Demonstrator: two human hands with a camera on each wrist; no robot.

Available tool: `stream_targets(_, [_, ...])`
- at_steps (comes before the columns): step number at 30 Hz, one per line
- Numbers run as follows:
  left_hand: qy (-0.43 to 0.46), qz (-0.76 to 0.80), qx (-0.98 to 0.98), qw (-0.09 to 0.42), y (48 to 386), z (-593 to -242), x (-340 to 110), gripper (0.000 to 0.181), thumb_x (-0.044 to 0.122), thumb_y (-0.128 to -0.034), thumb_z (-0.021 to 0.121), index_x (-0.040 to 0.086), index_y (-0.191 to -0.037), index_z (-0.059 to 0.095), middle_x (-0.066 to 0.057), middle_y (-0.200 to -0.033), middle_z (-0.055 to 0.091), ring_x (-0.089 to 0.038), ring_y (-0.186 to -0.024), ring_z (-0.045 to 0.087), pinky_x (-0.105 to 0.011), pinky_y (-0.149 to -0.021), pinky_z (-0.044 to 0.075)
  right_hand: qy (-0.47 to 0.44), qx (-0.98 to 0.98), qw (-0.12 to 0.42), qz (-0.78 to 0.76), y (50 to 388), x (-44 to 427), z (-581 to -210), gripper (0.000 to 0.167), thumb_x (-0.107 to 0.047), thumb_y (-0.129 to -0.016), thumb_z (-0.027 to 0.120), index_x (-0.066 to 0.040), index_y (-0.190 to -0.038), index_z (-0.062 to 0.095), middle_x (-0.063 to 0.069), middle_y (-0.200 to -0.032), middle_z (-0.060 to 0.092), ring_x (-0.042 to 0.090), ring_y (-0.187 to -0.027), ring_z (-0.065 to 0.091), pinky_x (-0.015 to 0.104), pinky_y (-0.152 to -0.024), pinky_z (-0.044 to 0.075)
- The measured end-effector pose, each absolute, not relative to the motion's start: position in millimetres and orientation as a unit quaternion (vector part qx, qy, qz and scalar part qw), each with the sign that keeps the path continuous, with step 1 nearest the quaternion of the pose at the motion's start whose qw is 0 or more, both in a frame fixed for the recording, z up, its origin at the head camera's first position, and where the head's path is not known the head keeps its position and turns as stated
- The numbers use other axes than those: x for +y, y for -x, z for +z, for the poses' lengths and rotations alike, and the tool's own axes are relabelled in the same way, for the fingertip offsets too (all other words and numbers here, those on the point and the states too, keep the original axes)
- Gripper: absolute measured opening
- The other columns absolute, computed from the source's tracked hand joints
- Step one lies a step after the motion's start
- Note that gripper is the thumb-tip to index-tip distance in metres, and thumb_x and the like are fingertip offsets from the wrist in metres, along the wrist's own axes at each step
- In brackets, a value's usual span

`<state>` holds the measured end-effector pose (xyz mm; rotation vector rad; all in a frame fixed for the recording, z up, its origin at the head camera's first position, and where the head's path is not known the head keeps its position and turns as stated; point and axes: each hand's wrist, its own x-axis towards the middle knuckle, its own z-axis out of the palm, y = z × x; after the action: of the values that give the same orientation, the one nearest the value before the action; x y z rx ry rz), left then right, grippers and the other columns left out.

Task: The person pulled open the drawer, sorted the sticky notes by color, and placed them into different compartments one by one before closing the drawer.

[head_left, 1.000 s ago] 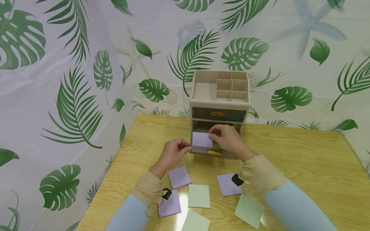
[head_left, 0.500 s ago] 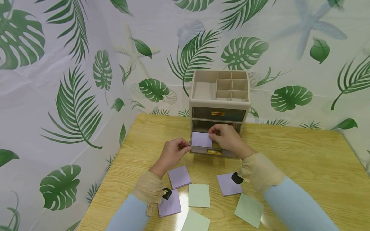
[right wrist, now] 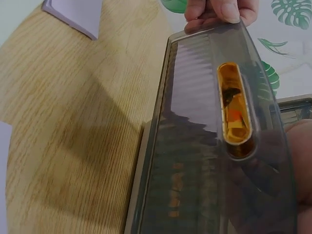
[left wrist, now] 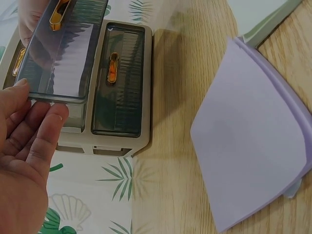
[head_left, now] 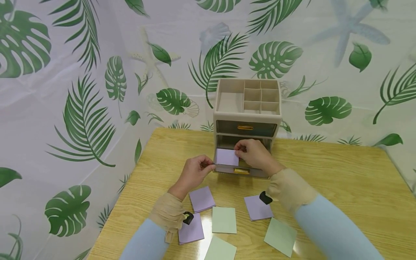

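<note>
A beige desktop organizer (head_left: pixel 247 116) stands at the back of the table, its middle drawer (head_left: pixel 227 169) pulled out. My left hand (head_left: pixel 193 173) pinches that drawer's front left corner, thumb on the front and fingers beneath, as the left wrist view shows. Inside the drawer, on the left side, lies a purple sticky note pad (head_left: pixel 225 157). My right hand (head_left: pixel 255 154) reaches in over the drawer front and pinches the pad's right edge between thumb and fingers. In the right wrist view the smoky drawer front with its gold handle (right wrist: pixel 236 105) hides most of this hand.
Three purple pads, one of them (head_left: pixel 202 199) just in front of the organizer, and three green pads, one (head_left: pixel 224 220) near the middle, lie on the wooden table (head_left: pixel 325 187). The upper drawer (head_left: pixel 245 128) is closed. A leaf-patterned cloth (head_left: pixel 276 29) hangs right behind.
My right wrist and forearm have shifted slightly to the left and up. Both hands stay at the drawer and the pad inside it looks unmoved.
</note>
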<state>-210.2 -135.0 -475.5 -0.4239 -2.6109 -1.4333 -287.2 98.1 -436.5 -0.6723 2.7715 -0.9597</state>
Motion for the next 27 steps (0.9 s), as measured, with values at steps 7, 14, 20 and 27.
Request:
stream_targets(7, [0.138,-0.477,-0.866,0.065,209.1,-474.9,-134.7,0.008,0.017,-0.0897,0.070,0.010,-0.088,0.066,0.002,-0.083,0.065,-0.009,-0.073,0.061,-0.023,-0.065,0.052,0.237,0.928,0.052,-0.283,290.6,95.6,-441.0,0.007,-0.014,-0.093,0.065,-0.010,-0.096,0.069,-0.001,-0.080,0.064,0.016,-0.072,0.057,0.033,-0.065,0.047])
stream_targets(14, [0.136,-0.478,-0.865,0.069,209.9,-475.6,-134.7,0.008,0.018,-0.0897,0.070,0.011,-0.088,0.067,0.003,-0.082,0.064,-0.008,-0.072,0.061,-0.023,-0.064,0.052,0.230,0.933,0.059,-0.272,290.8,92.8,-440.5,0.006,-0.015,-0.092,0.066,-0.011,-0.095,0.070,0.000,-0.080,0.064,0.017,-0.072,0.056,0.033,-0.065,0.046])
stream_targets(20, [0.141,-0.483,-0.861,0.069,210.0,-475.5,-134.3,0.009,0.018,-0.0900,0.070,0.010,-0.088,0.067,0.003,-0.081,0.064,-0.008,-0.072,0.061,-0.023,-0.064,0.052,0.231,0.934,0.057,-0.265,291.0,92.8,-441.2,0.006,-0.014,-0.091,0.067,-0.010,-0.094,0.071,0.000,-0.080,0.064,0.017,-0.072,0.056,0.033,-0.065,0.046])
stream_targets(27, [0.139,-0.485,-0.861,0.071,210.4,-476.1,-134.9,0.008,0.017,-0.0894,0.070,0.010,-0.087,0.066,0.003,-0.081,0.064,-0.008,-0.072,0.061,-0.023,-0.064,0.053,0.238,0.933,0.058,-0.263,292.5,91.5,-440.7,0.006,-0.012,-0.091,0.067,-0.007,-0.093,0.071,0.001,-0.078,0.062,0.017,-0.069,0.054,0.032,-0.063,0.045])
